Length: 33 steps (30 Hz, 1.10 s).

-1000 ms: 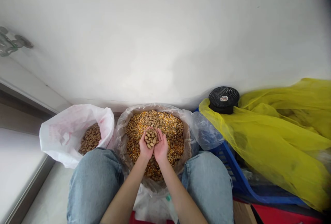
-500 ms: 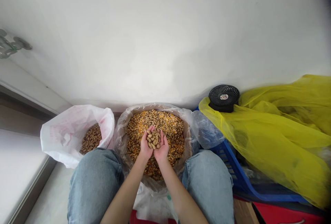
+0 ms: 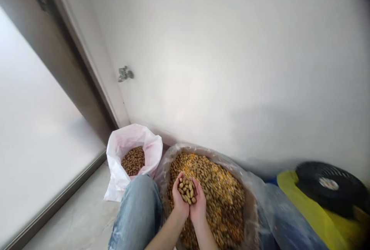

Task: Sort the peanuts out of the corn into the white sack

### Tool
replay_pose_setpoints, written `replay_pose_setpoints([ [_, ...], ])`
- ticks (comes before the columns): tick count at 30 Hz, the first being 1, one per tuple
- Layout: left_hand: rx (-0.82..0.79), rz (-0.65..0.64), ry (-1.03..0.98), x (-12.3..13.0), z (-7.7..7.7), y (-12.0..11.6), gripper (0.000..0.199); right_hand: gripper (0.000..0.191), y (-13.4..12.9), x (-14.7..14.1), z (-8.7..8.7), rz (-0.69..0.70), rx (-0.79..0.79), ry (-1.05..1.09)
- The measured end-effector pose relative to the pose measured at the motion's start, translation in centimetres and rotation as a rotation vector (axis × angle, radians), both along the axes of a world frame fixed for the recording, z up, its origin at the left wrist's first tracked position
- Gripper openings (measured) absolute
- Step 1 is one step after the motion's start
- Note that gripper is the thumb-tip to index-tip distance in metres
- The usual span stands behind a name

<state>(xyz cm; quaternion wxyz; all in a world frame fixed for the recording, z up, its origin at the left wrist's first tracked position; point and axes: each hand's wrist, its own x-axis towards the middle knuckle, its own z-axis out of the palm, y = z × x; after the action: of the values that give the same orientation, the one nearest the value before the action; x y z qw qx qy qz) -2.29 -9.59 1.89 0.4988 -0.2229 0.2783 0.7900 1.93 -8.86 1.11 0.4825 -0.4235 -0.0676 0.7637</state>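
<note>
My left hand (image 3: 179, 200) and my right hand (image 3: 200, 203) are cupped side by side, palms up. Between them lies a heap of unshelled peanuts (image 3: 187, 190). Both hands are above a large plastic-lined sack (image 3: 251, 219) that holds peanuts mixed with corn kernels (image 3: 214, 178). To the left, touching or close to this sack, stands a white sack (image 3: 115, 153), its mouth wide with peanuts (image 3: 133, 161) inside, apart from my hands.
A black fan (image 3: 329, 183) sits on yellow netting (image 3: 315, 215) at the right. A tap (image 3: 125, 74) juts from the white wall (image 3: 202, 49). My knee (image 3: 138, 207) is beside the white sack, and a brown door frame (image 3: 60, 49) runs along the left.
My view has swung to the left, so the sacks, tap and fan appear shifted right. The cupped hands with the peanuts have moved toward the left side of the large sack.
</note>
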Motion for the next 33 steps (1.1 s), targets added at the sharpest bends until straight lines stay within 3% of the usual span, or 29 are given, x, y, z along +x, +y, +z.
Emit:
replay_pose_setpoints([
  [4, 0.019, 0.230, -0.008, -6.1, 4.0, 1.4, 0.017, 0.023, 2.8, -6.1, 3.5, 0.251, 0.082, 0.037],
  [7, 0.089, 0.272, -0.012, -12.1, 6.4, 1.7, 0.017, 0.029, 4.7, -11.6, 6.7, 0.487, 0.139, 0.123],
  [10, 0.096, 0.301, 0.040, -16.9, 7.1, 1.2, 0.029, 0.036, 5.6, -15.8, 8.6, 0.557, 0.159, 0.122],
  [13, -0.135, 0.298, -0.012, -19.1, 6.7, 0.2, 0.032, 0.038, 5.9, -16.7, 8.7, 0.479, 0.132, 0.023],
  [16, -0.274, 0.179, 0.029, -19.2, 6.3, -0.3, 0.030, 0.039, 6.0, -12.6, 7.4, 0.438, 0.119, -0.023],
  [21, -0.179, 0.031, 0.226, -17.8, 6.0, -0.1, 0.017, 0.030, 4.0, 3.4, 3.5, 0.424, 0.019, -0.121],
  [23, -0.183, -0.068, 0.264, -17.1, 5.7, 0.3, 0.013, 0.023, 2.0, 9.5, 1.8, 0.341, -0.050, -0.197],
  [25, -0.184, -0.194, 0.305, -16.3, 5.3, 0.8, 0.013, 0.015, 0.2, 13.6, 0.7, 0.160, -0.141, -0.349],
  [28, -0.197, -0.369, 0.407, -14.9, 4.7, 1.9, 0.016, 0.012, -1.1, 15.7, -0.1, -0.031, -0.078, -0.333],
  [30, -0.231, -0.468, 0.480, -13.6, 4.3, 2.4, 0.018, 0.017, -1.3, 15.3, -0.3, 0.000, -0.011, -0.289],
  [33, -0.266, -0.651, 0.570, -10.7, 3.8, 1.9, 0.022, 0.023, -1.5, 14.0, -0.5, 0.121, -0.001, -0.409],
])
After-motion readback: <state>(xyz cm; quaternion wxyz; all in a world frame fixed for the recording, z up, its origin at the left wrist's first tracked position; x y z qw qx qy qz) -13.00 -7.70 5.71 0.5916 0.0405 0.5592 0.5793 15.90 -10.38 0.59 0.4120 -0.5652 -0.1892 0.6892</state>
